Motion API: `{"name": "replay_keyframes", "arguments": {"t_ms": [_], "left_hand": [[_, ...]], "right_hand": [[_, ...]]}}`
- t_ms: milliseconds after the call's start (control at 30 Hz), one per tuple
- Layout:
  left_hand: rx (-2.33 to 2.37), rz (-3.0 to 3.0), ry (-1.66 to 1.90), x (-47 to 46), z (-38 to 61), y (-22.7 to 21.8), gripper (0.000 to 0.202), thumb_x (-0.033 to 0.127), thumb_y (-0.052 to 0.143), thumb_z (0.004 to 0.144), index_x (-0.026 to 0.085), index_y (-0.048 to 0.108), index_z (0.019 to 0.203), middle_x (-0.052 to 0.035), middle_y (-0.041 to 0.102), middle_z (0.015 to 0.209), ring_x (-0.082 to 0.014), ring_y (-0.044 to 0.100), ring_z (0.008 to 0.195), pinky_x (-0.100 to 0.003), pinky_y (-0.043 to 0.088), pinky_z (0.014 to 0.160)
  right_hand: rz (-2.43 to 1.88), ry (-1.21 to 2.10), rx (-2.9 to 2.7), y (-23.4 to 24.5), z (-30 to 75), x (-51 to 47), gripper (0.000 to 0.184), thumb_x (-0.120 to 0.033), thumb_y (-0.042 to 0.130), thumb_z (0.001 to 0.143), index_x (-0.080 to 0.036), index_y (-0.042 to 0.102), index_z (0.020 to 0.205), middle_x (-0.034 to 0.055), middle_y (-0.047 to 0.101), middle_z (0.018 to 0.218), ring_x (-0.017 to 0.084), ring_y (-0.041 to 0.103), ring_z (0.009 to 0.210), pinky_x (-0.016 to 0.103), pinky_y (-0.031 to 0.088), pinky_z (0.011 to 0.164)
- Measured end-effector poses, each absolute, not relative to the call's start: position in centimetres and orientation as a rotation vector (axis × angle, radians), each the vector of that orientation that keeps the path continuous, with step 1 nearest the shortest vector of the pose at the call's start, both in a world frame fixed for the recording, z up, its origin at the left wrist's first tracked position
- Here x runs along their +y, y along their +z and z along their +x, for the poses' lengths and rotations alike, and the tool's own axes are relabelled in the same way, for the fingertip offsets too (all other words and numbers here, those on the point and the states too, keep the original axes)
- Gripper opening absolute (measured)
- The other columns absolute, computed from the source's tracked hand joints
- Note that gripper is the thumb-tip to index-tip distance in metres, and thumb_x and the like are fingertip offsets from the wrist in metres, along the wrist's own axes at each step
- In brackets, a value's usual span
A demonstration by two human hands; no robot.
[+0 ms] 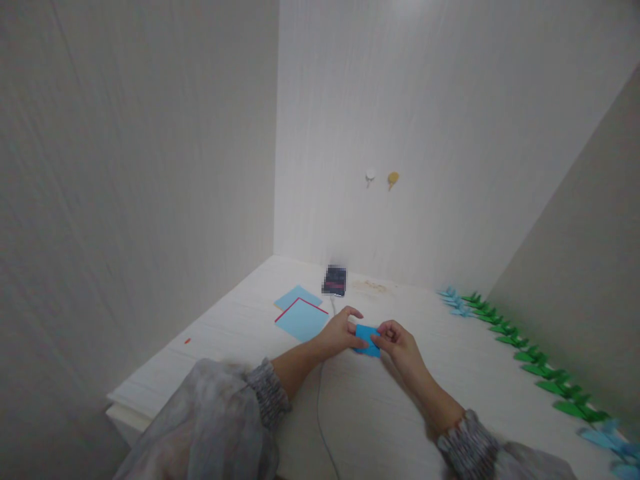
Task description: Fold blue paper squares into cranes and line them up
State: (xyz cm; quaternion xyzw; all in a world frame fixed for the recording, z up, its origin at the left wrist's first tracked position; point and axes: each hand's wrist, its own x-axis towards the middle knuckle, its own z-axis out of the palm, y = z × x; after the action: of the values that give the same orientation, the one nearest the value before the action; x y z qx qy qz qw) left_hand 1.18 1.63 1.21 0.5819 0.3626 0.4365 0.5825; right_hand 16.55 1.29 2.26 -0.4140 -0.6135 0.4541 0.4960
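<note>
Between my two hands is a small folded piece of bright blue paper point(367, 339), held just above the white table. My left hand point(343, 331) grips its left edge, with the thumb in front and the index finger raised over it. On the right side, my right hand point(397, 341) pinches the paper between thumb and fingers. Left of my left hand lie light blue paper squares point(301, 319), the front one edged with a red strip along its far sides.
A dark phone-like object point(335, 280), blurred out, stands near the back wall with a white cable point(320, 407) running toward me. Along the right are rows of green folded paper pieces point(530, 357) and light blue ones point(456, 303). Two hooks point(393, 178) hang on the wall.
</note>
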Motion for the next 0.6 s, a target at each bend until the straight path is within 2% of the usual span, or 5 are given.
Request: {"name": "replay_keyframes", "arguments": {"t_ms": [133, 333, 600], "left_hand": [[0.863, 1.345, 1.005, 1.75, 1.32, 0.81, 0.058, 0.018, 0.068, 0.05, 0.017, 0.032, 0.095, 0.0063, 0.052, 0.051, -0.0077, 0.047, 0.041, -0.02, 0.037, 0.044], [0.872, 1.397, 1.035, 1.61, 1.58, 1.12, 0.055, 0.017, 0.068, 0.05, 0.017, 0.032, 0.091, 0.0077, 0.05, 0.049, -0.0053, 0.044, 0.038, -0.017, 0.035, 0.042], [0.801, 1.331, 0.961, 1.51, 1.29, 1.23, 0.061, 0.015, 0.071, 0.045, 0.016, 0.033, 0.092, 0.0045, 0.056, 0.054, -0.0091, 0.052, 0.045, -0.02, 0.04, 0.047]], "right_hand": [[-0.952, 1.165, -1.434, 1.94, 16.48, 1.34, 0.021, -0.019, 0.062, 0.053, -0.019, 0.042, 0.061, -0.009, 0.036, 0.044, 0.007, 0.033, 0.041, 0.02, 0.025, 0.042], [-0.904, 1.228, -1.336, 2.15, 16.29, 1.15, 0.028, -0.014, 0.062, 0.051, -0.02, 0.038, 0.065, -0.0084, 0.041, 0.049, 0.007, 0.038, 0.043, 0.021, 0.031, 0.045], [-0.897, 1.248, -1.342, 1.74, 16.82, 1.57, 0.03, -0.015, 0.063, 0.053, -0.02, 0.038, 0.068, -0.007, 0.045, 0.051, 0.008, 0.043, 0.046, 0.022, 0.033, 0.047]]}}
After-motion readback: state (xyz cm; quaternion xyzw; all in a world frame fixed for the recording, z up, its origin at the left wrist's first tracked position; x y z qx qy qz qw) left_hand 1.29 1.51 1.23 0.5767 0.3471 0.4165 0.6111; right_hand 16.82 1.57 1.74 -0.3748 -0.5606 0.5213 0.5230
